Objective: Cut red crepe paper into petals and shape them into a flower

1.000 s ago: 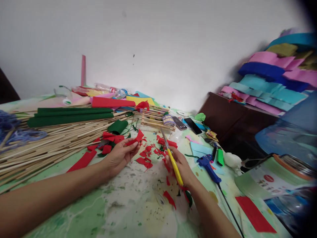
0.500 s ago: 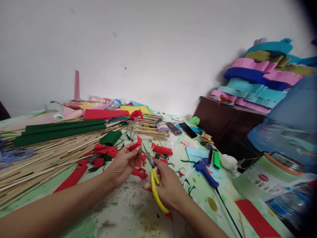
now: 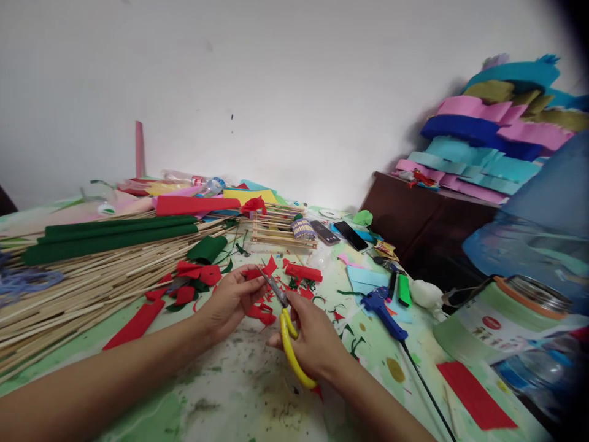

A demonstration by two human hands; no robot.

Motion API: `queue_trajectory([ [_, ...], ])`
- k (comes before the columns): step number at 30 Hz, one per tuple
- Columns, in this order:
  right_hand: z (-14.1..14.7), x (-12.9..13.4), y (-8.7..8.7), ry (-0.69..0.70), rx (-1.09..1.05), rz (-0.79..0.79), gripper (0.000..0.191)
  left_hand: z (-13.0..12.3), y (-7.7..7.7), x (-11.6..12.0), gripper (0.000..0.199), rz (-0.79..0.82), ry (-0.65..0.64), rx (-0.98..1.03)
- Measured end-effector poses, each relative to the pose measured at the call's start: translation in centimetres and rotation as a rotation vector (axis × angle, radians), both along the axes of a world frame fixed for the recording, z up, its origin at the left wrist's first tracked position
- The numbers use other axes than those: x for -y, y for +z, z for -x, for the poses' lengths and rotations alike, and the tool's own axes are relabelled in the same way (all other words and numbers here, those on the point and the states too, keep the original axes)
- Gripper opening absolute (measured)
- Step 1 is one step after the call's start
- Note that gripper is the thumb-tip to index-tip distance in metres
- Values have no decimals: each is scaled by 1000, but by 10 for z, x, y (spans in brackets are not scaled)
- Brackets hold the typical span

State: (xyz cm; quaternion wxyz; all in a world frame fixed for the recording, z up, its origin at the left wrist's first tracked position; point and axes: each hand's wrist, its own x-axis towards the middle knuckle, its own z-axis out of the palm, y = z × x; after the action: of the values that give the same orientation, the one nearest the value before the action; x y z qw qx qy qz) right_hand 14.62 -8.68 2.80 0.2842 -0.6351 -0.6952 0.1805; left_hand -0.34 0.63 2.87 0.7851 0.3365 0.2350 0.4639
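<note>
My left hand [image 3: 232,301] pinches a small red paper piece [image 3: 269,266] between thumb and fingers. Yellow-handled scissors [image 3: 289,344] are gripped in my right hand [image 3: 313,337], their blades pointing up and left against the red piece. Beyond and around my hands lie red and dark green scraps, among them a red roll [image 3: 304,272] and a green roll [image 3: 207,249]. Left of my left hand, a red strip [image 3: 134,324] rests on the patterned tabletop [image 3: 221,393].
Many thin sticks [image 3: 105,270] cover the left side, with long green rolls [image 3: 110,236] on top. Two phones lie near a stick frame [image 3: 276,233]. To the right are a blue glue gun [image 3: 384,313], a green container [image 3: 497,319] and a red sheet [image 3: 476,395].
The view has tilted slightly downward. The scissors look more closed, and the red piece's tip leans further right beside the blades.
</note>
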Motion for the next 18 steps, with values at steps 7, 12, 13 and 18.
queue_trajectory([
  [7,1,0,0,4,-55,12,41,4,2,-2,18,-5,-24,-30],
  [12,2,1,0,19,-80,37,34,6,4,-4,18,1,-42,-46],
  [13,2,1,0,18,-81,37,34,7,4,-5,18,2,-47,-50],
  [18,2,1,-2,19,-82,33,32,8,4,-9,14,-23,-110,-76],
])
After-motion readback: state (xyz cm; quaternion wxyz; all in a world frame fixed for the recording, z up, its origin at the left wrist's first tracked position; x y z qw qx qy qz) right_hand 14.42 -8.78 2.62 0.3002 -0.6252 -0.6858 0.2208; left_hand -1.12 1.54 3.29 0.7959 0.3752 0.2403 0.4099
